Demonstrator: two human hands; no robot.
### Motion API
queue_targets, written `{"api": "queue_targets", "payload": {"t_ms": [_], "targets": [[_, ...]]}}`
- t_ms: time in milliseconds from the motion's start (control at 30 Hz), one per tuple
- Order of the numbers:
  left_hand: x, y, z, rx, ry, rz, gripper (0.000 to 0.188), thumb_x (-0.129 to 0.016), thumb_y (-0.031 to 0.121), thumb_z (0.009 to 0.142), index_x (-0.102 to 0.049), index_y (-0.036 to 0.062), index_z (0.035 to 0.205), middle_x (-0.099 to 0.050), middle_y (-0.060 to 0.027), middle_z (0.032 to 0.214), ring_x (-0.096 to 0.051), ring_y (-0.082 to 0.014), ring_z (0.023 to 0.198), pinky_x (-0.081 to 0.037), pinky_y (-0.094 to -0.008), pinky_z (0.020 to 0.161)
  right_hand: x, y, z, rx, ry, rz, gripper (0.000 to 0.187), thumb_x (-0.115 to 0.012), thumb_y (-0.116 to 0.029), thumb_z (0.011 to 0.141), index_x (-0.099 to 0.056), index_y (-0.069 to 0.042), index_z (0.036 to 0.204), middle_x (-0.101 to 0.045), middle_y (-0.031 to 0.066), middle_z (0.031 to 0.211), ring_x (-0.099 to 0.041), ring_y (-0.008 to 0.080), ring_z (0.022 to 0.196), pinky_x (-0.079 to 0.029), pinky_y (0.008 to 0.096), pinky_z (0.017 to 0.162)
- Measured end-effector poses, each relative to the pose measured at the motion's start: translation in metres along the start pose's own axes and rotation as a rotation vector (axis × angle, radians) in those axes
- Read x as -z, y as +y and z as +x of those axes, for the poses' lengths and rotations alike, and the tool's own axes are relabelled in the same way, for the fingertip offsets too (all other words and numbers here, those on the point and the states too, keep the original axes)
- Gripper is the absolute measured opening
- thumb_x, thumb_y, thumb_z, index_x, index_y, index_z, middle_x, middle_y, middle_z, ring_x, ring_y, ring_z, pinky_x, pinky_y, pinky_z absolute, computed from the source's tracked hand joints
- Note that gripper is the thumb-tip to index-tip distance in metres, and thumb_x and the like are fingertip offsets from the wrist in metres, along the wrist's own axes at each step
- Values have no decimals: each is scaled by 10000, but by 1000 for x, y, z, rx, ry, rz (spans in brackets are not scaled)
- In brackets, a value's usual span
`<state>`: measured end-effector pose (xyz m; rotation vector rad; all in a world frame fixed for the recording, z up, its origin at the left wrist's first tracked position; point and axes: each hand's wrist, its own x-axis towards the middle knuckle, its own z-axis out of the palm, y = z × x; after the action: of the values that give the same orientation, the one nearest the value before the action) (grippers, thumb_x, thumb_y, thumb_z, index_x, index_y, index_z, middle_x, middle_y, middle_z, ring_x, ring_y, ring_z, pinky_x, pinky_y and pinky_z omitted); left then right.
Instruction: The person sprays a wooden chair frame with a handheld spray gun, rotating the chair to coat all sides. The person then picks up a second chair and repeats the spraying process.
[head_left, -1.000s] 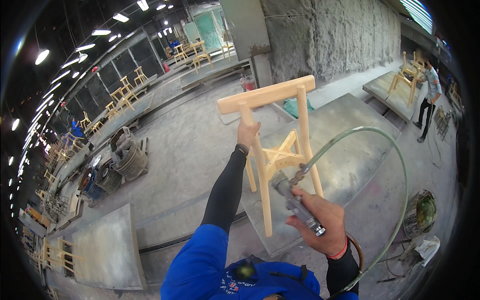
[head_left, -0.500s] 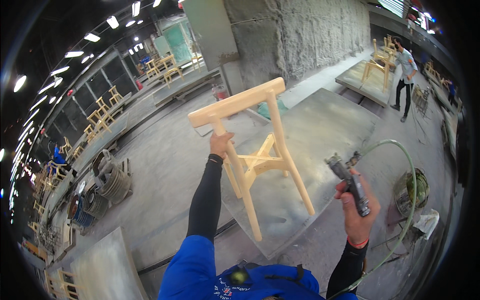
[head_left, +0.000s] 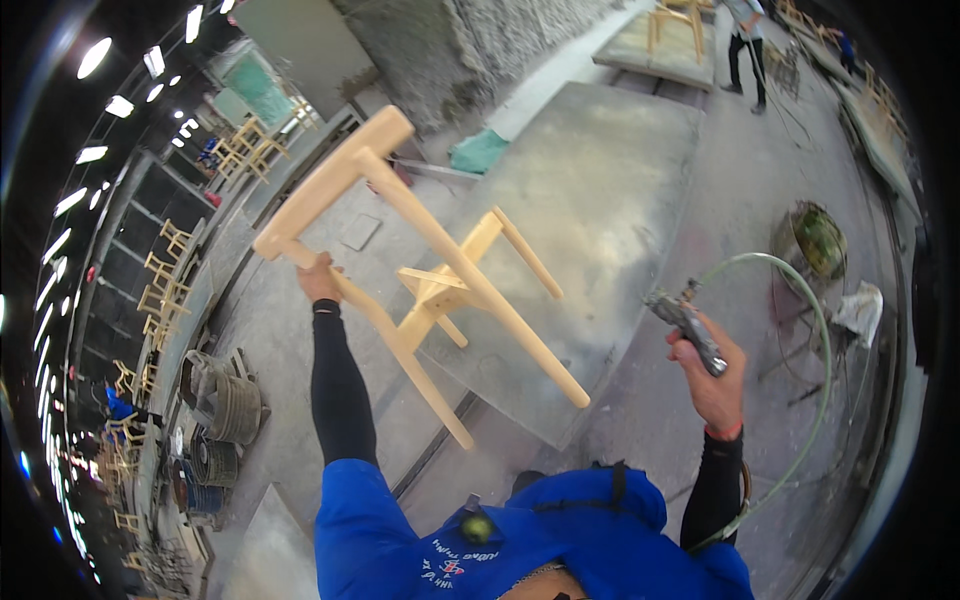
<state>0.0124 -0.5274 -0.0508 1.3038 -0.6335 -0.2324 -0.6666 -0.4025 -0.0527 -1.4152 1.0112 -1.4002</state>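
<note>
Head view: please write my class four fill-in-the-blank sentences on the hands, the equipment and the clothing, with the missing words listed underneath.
1. The pale wooden chair frame is gripped by the person's ____.
2. The grey metal spray gun is held in the person's ____.
3. The thin, curving hose near the spray gun is coloured ____.
4. The person's short-sleeved top is coloured ____.

Missing words: left hand; right hand; green; blue.

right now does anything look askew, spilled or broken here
The wooden chair frame leans steeply, probably just because the left hand grips its back post and tips it. It has no seat, only crossed bars there. The grey table looks blotchy with pale patches. No clear spill or break shows.
</note>
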Motion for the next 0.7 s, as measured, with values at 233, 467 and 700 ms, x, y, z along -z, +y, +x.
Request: {"api": "queue_targets", "payload": {"t_ms": [233,467,700], "targets": [[-25,8,-3,48,-20,98,339,-695,96,842,-504,13,1108,-614,-143,875,-654,-289,606,-578,-477,475,-21,75,55,25,-22,-273,451,-786,-125,919,-660,23,1326,-762,194,1110,-714,148,957,-547,299,845],[-41,6,0,58,-40,106,334,-696,105,846,-506,18,1106,-610,-137,869,-652,-287,606,-578,-481,495,-75,87,83,117,-89,-203,456,-795,-164,918,-666,11,1318,-754,231,1069,-754,236,929,-561,334,824],[-53,-10,24,16,-49,125,325,-698,113,862,-499,32,1106,-604,-129,869,-653,-292,624,-590,-519,486,-109,120,97,229,-135,-346,465,-797,-225,913,-670,1,1299,-734,259,1074,-732,410,978,-582,419,819]]}}
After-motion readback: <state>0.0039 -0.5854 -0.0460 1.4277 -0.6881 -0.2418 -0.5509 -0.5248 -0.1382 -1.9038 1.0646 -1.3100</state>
